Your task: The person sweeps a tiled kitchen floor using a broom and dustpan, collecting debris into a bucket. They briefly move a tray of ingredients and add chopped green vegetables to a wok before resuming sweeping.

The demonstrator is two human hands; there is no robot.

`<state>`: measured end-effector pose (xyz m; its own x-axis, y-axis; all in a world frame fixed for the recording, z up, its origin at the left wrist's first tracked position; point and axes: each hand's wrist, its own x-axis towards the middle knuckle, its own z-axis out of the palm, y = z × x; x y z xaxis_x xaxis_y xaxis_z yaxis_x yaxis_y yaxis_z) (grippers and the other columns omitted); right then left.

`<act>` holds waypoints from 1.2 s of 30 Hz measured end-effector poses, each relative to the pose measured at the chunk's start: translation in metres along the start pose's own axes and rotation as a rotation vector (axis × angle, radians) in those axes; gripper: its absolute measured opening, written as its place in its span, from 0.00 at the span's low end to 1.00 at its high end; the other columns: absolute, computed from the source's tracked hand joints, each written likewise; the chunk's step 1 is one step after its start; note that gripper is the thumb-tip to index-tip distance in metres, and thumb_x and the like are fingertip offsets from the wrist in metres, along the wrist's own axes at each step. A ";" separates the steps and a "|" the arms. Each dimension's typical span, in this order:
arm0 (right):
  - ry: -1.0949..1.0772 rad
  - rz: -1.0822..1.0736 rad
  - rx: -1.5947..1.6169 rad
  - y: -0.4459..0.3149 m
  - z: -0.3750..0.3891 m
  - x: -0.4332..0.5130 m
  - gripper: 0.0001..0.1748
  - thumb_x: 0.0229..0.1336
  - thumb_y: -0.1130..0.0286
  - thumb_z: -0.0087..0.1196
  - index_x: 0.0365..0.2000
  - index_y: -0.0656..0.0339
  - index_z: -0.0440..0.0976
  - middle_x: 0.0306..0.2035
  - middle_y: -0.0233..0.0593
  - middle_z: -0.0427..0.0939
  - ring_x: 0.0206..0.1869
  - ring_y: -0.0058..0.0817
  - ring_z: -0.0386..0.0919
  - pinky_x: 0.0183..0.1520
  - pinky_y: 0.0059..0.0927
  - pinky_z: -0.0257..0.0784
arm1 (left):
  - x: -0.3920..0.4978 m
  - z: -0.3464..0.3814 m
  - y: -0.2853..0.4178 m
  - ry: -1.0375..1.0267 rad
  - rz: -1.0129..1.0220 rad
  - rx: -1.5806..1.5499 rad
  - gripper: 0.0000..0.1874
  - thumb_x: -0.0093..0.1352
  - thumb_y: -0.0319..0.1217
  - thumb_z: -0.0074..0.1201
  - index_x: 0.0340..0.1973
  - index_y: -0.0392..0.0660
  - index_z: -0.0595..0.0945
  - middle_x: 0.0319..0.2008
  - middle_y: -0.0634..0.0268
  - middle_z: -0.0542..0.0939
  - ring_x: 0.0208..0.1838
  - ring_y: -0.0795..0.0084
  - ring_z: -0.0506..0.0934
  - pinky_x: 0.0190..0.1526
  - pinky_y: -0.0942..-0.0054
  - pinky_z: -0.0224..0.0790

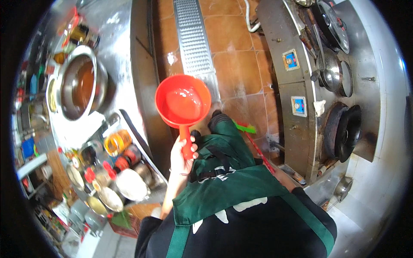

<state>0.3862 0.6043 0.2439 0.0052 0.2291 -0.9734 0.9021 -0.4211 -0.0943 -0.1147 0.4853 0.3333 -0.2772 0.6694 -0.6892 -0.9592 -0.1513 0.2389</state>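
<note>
My left hand (182, 155) is closed around the handle of a red plastic water dipper (184, 102). The dipper's bowl faces up over the floor, and its inside glints; how much liquid it holds is hard to tell. Low on my right side, my right hand (280, 176) grips the red handle of a broom (258, 149), partly hidden by my green apron (226, 187). The broom's green bristles (246, 127) are down by my foot on the brown floor tiles (234, 72).
A steel counter (117, 35) on the left carries a large steel pot (100, 85) and a tray of seasoning jars (117, 142). Along the right runs a steel stove (292, 85) with woks (348, 133) and a ladle (317, 35). A metal drain grate (194, 38) crosses the floor.
</note>
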 end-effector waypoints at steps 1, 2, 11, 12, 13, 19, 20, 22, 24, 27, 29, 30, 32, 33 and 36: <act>-0.029 0.031 -0.025 0.000 -0.012 0.006 0.13 0.48 0.77 0.48 0.37 0.58 0.68 0.20 0.47 0.73 0.24 0.34 0.74 0.24 0.36 0.67 | 0.012 0.008 0.008 0.005 -0.002 -0.002 0.17 0.64 0.31 0.43 0.48 0.43 0.66 0.35 0.62 0.72 0.26 0.74 0.69 0.20 0.78 0.64; -0.056 0.054 -0.062 0.000 -0.024 0.013 0.10 0.47 0.78 0.48 0.34 0.59 0.71 0.19 0.48 0.73 0.24 0.33 0.75 0.23 0.35 0.67 | 0.025 0.015 0.016 -0.003 -0.001 0.000 0.17 0.64 0.31 0.43 0.49 0.43 0.66 0.35 0.62 0.72 0.26 0.74 0.69 0.20 0.78 0.64; -0.210 0.013 -0.979 -0.167 -0.137 0.128 0.08 0.38 0.71 0.52 0.21 0.62 0.77 0.25 0.50 0.77 0.29 0.42 0.77 0.28 0.44 0.68 | 0.196 0.127 0.081 -0.025 0.034 -0.125 0.19 0.65 0.33 0.45 0.50 0.40 0.65 0.37 0.61 0.71 0.27 0.77 0.68 0.19 0.83 0.63; -0.276 -0.033 -1.019 -0.195 -0.153 0.136 0.08 0.39 0.70 0.52 0.22 0.63 0.77 0.24 0.49 0.77 0.29 0.42 0.77 0.28 0.44 0.68 | 0.219 0.150 0.089 0.001 0.052 -0.114 0.19 0.65 0.33 0.45 0.49 0.40 0.65 0.37 0.61 0.71 0.27 0.77 0.68 0.19 0.84 0.63; -0.303 -0.065 -1.042 -0.219 -0.171 0.142 0.08 0.40 0.70 0.51 0.22 0.63 0.77 0.24 0.49 0.77 0.29 0.41 0.77 0.28 0.44 0.68 | 0.239 0.172 0.098 0.018 0.067 -0.103 0.19 0.64 0.34 0.45 0.49 0.39 0.66 0.37 0.61 0.71 0.27 0.77 0.68 0.18 0.84 0.63; -0.284 -0.176 -1.003 -0.330 -0.261 0.170 0.09 0.45 0.69 0.49 0.22 0.63 0.77 0.23 0.47 0.76 0.27 0.40 0.76 0.27 0.44 0.67 | 0.341 0.274 0.157 -0.017 -0.003 -0.213 0.25 0.64 0.30 0.45 0.55 0.37 0.61 0.38 0.59 0.70 0.28 0.76 0.68 0.21 0.81 0.65; -0.269 -0.185 -1.001 -0.343 -0.269 0.176 0.10 0.46 0.69 0.48 0.22 0.63 0.77 0.23 0.47 0.76 0.27 0.40 0.76 0.27 0.44 0.67 | 0.353 0.287 0.169 -0.026 -0.004 -0.226 0.25 0.63 0.29 0.46 0.56 0.37 0.61 0.38 0.59 0.70 0.28 0.76 0.68 0.22 0.81 0.65; -0.221 -0.205 -0.999 -0.370 -0.278 0.188 0.11 0.48 0.68 0.48 0.22 0.63 0.77 0.23 0.47 0.76 0.27 0.40 0.75 0.27 0.44 0.67 | 0.377 0.311 0.193 -0.025 0.003 -0.225 0.24 0.63 0.29 0.46 0.54 0.37 0.62 0.38 0.58 0.70 0.28 0.76 0.68 0.21 0.82 0.65; -0.156 -0.226 -1.018 -0.398 -0.280 0.201 0.11 0.50 0.68 0.47 0.22 0.63 0.77 0.23 0.46 0.76 0.26 0.39 0.75 0.26 0.44 0.67 | 0.404 0.334 0.219 -0.003 0.024 -0.166 0.23 0.63 0.29 0.46 0.52 0.37 0.63 0.39 0.58 0.70 0.28 0.76 0.68 0.21 0.82 0.65; 0.025 -0.242 -1.048 -0.450 -0.280 0.221 0.13 0.53 0.67 0.45 0.22 0.63 0.77 0.22 0.45 0.76 0.26 0.39 0.74 0.26 0.45 0.66 | 0.454 0.364 0.266 0.017 0.025 0.020 0.21 0.63 0.31 0.47 0.50 0.38 0.64 0.38 0.60 0.70 0.27 0.77 0.68 0.19 0.85 0.64; 0.075 -0.305 -0.967 -0.494 -0.281 0.230 0.13 0.52 0.67 0.45 0.27 0.61 0.79 0.29 0.45 0.79 0.33 0.40 0.78 0.29 0.45 0.70 | 0.491 0.385 0.304 -0.014 -0.034 0.046 0.21 0.63 0.32 0.47 0.50 0.39 0.64 0.38 0.60 0.71 0.27 0.78 0.68 0.20 0.85 0.65; 0.207 -0.063 -0.904 -0.514 -0.284 0.229 0.14 0.49 0.66 0.47 0.31 0.58 0.80 0.34 0.44 0.80 0.38 0.41 0.79 0.33 0.44 0.73 | 0.510 0.398 0.323 -0.072 -0.103 0.008 0.20 0.64 0.33 0.46 0.49 0.39 0.65 0.38 0.60 0.71 0.28 0.78 0.68 0.20 0.85 0.65; 0.295 -0.018 -1.061 -0.562 -0.291 0.233 0.11 0.47 0.64 0.50 0.28 0.53 0.80 0.34 0.35 0.81 0.34 0.36 0.79 0.30 0.50 0.71 | 0.543 0.423 0.366 -0.101 -0.135 0.149 0.20 0.65 0.33 0.45 0.50 0.39 0.64 0.39 0.61 0.71 0.28 0.78 0.68 0.20 0.85 0.64; 0.262 0.068 -1.121 -0.588 -0.295 0.238 0.11 0.47 0.64 0.50 0.29 0.52 0.80 0.34 0.35 0.80 0.34 0.36 0.79 0.31 0.49 0.71 | 0.560 0.436 0.383 -0.101 -0.153 0.213 0.20 0.65 0.33 0.45 0.50 0.39 0.64 0.39 0.61 0.71 0.28 0.78 0.68 0.20 0.85 0.64; 0.260 0.108 -1.086 -0.647 -0.319 0.247 0.10 0.47 0.64 0.51 0.30 0.51 0.80 0.34 0.34 0.80 0.36 0.36 0.78 0.32 0.48 0.71 | 0.611 0.472 0.427 -0.191 -0.198 0.280 0.19 0.65 0.32 0.43 0.50 0.39 0.63 0.40 0.61 0.69 0.29 0.79 0.68 0.20 0.84 0.64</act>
<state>-0.0589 1.2134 0.1312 0.0818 0.4676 -0.8801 0.7888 0.5094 0.3440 -0.6670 1.1731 0.3371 -0.0474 0.7932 -0.6071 -0.9333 0.1813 0.3098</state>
